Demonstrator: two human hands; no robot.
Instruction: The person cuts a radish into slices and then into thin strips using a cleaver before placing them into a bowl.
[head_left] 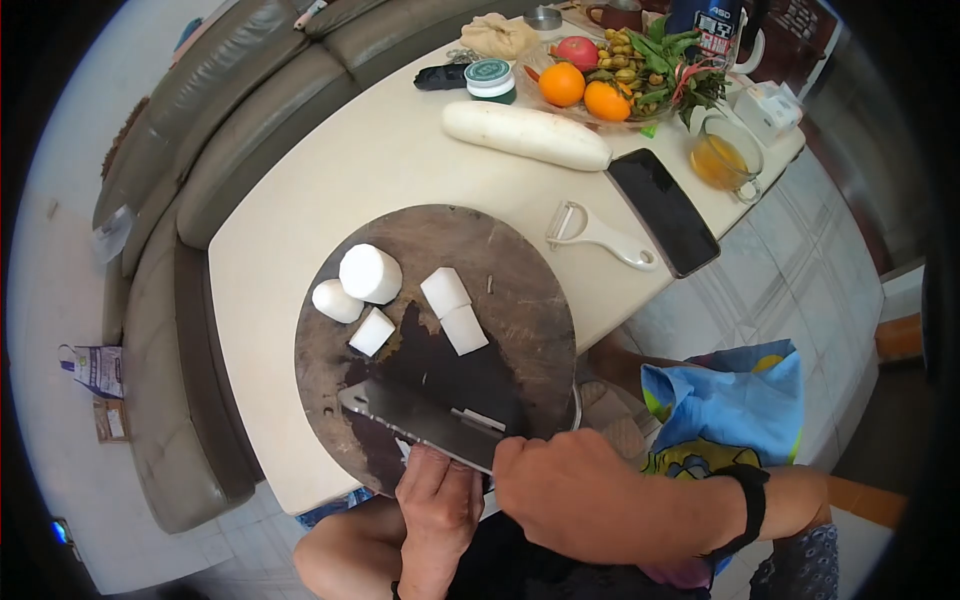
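Observation:
My right hand (560,490) is wrapped round the handle of a cleaver (420,420), its wide blade angled across the near part of a round wooden chopping board (535,280). Close against the blade, the curled fingers of my left hand (437,500) press down on a piece of white radish (403,449), mostly hidden beneath them. A thin strip of radish (480,418) clings to the blade. Farther up the board lie a thick radish round (370,273), a rounded end piece (337,300), a squared chunk (372,332) and two flat-sided blocks (455,310) touching each other.
A whole peeled white radish (527,136) lies beyond the board, with a peeler (603,237) and a phone (664,212) to its right. Behind stand a fruit bowl (640,115), a green-lidded jar (490,82) and a glass cup (722,158). A sofa (215,180) borders the table's left side.

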